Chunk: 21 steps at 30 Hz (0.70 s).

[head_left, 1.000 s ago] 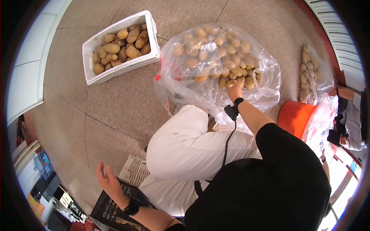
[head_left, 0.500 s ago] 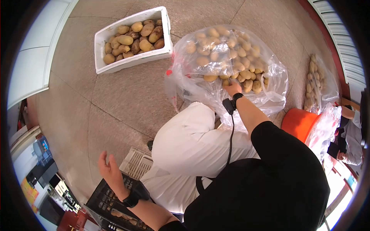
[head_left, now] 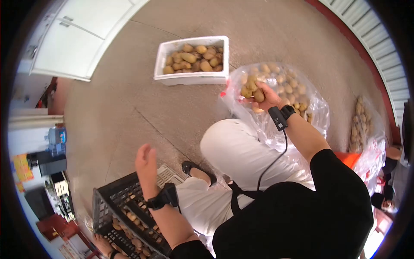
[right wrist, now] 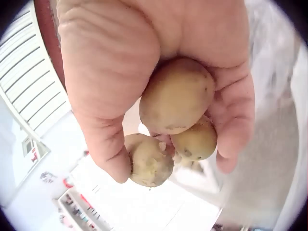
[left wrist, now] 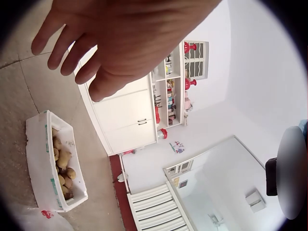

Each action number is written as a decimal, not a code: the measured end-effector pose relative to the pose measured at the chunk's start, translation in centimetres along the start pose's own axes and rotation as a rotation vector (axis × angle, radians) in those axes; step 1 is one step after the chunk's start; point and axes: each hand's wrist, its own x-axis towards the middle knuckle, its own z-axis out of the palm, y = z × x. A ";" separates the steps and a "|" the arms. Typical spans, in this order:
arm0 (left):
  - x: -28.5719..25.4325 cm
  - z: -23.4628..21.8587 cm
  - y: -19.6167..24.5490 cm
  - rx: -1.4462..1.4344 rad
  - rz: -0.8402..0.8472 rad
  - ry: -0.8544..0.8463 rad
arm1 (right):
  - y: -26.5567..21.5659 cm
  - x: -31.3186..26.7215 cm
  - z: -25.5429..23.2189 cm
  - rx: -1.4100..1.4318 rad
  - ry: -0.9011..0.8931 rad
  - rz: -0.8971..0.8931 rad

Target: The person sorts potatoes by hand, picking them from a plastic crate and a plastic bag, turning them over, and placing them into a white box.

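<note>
My right hand (head_left: 271,97) grips a small cluster of potatoes (head_left: 249,90), raised over the near-left side of a clear plastic bag (head_left: 317,101). In the right wrist view, a large potato (right wrist: 177,96) lies against the palm, with two smaller ones, a knobbly potato (right wrist: 151,161) by the thumb and a smooth potato (right wrist: 196,140), below it. Many more potatoes (head_left: 293,84) fill the bag. Holding nothing, my left hand (head_left: 146,168) hangs with relaxed fingers above a black slatted crate (head_left: 123,190) that contains potatoes (head_left: 133,218).
A white foam box (head_left: 192,79) of potatoes stands on the floor beyond my knees. At right are another potato bag (head_left: 361,121) and an orange tub (head_left: 348,159). Another person's hand (head_left: 102,245) is at the black crate. A pale slatted crate (head_left: 170,174) sits by my foot.
My right hand has come up out of the bag with potatoes in its grip and moved left. The head view has turned left, showing more of the black crate. My left hand stays free.
</note>
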 end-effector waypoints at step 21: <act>-2.2 -3.3 0.3 -1.118 -0.052 0.077 | 13.8 6.4 29.2 -1.421 -0.416 -0.796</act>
